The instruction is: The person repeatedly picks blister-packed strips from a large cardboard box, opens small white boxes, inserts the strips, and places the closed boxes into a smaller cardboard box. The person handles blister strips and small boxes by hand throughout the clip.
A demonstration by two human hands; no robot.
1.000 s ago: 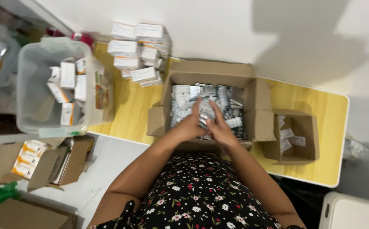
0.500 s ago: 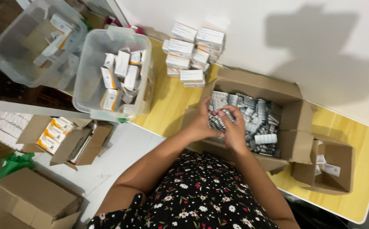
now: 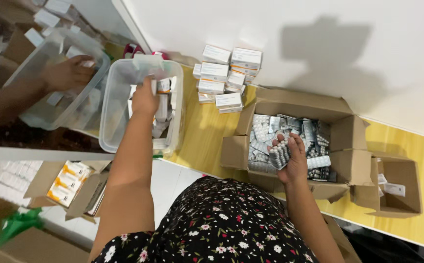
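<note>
Centrally, right hand (image 3: 294, 163) grips a stack of silver blister strips (image 3: 278, 154), fingers curled around it, held over the near edge of the large open cardboard box (image 3: 290, 104) at mid-frame. That box is filled with loose blister strips lying in all directions. Left hand (image 3: 145, 97) reaches up and left into the clear plastic tub (image 3: 110, 117), fingers closed on a small white carton (image 3: 162, 86) at the tub's upper part; more white cartons lie jumbled inside. Tub sits at the left end of the yellow tabletop (image 3: 204, 141), partly hanging over its edge. Between tub and big box, toward the top of the frame, a pile of white medicine cartons (image 3: 227, 73) stands against the white wall. Right of the big box, touching its flap, a smaller open cardboard box (image 3: 399, 182) holds a few small papers or packets. Lower left, on the floor, an open box with orange-and-white cartons (image 3: 68, 178). Upper left, a mirror-like surface shows a reflected hand (image 3: 68, 73) and tub. Flowered black garment (image 3: 217, 224) fills the bottom centre.
</note>
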